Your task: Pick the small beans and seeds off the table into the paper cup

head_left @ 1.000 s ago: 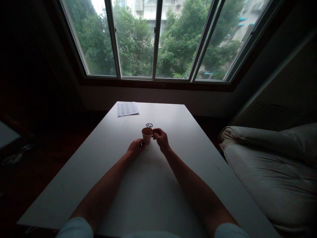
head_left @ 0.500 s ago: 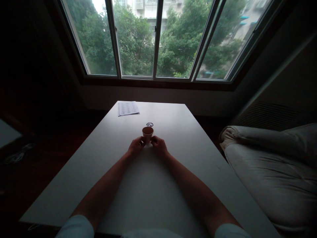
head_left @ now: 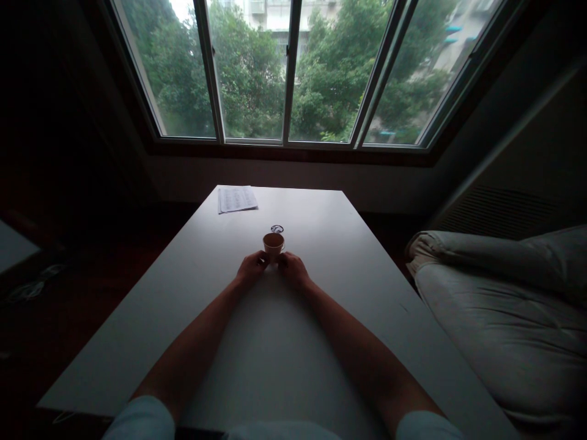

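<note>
Between my two hands a small cup stands upright on the white table, its handle on the right side. My left hand has its fingers closed on the cup's lower left side. From the right, my right hand has its fingers closed at the cup's lower right, below the handle. Dim light hides the exact fingertip contact. Just behind the cup lies a small round thing with a dark rim and a pattern.
Printed paper sheets lie at the table's far left corner. To the right is a grey padded seat with a folded edge. A wide window fills the wall beyond the table. Pale cables lie at the left.
</note>
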Tool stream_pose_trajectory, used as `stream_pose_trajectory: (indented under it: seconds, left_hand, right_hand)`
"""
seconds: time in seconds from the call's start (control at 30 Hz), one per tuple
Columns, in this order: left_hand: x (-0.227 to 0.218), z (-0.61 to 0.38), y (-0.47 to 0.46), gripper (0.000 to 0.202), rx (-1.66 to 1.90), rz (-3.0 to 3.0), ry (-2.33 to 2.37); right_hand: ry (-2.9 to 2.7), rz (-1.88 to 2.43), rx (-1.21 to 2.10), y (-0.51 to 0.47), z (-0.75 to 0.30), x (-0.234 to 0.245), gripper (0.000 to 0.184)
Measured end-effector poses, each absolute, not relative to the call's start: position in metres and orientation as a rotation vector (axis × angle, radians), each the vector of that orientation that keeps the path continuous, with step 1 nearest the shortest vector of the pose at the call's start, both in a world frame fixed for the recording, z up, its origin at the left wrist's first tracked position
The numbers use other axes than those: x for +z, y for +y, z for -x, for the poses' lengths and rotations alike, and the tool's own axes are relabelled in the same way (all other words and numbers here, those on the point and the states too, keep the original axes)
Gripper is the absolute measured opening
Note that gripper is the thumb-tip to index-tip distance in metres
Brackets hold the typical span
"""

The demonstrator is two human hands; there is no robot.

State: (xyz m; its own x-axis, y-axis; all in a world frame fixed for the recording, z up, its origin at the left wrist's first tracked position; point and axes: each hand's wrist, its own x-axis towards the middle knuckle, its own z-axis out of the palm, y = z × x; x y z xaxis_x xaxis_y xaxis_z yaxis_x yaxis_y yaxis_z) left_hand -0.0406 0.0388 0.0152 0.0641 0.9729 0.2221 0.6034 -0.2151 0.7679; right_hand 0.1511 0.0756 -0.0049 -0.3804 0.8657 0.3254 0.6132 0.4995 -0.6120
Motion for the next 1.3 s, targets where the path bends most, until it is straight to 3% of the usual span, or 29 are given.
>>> stream_pose_trajectory:
  seconds: [0.27, 0.47, 0.73, 1.3]
  left_hand:
    - [0.014, 0.043, 0.04, 0.013, 0.985, -1.886, 1.584]
    - [0.018, 0.044, 0.039, 0.015, 0.968, -1.902, 1.575]
    - [0.022, 0.042, 0.037, 0.016, 0.923, -1.906, 1.596]
    - [0.023, 0.04, 0.035, 0.019, 0.875, -1.999, 1.619]
  right_hand:
    - [-2.233, 1.085, 0.671, 0.081, -0.16, 0.003, 0.019]
    - [-2.461, 0.989, 0.878, 0.087, -0.175, 0.018, 0.03]
    - [-2.503, 0.96, 0.819, 0.084, -0.173, 0.023, 0.019]
    - [-2.444, 1.006, 0.832, 0.087, -0.172, 0.011, 0.015]
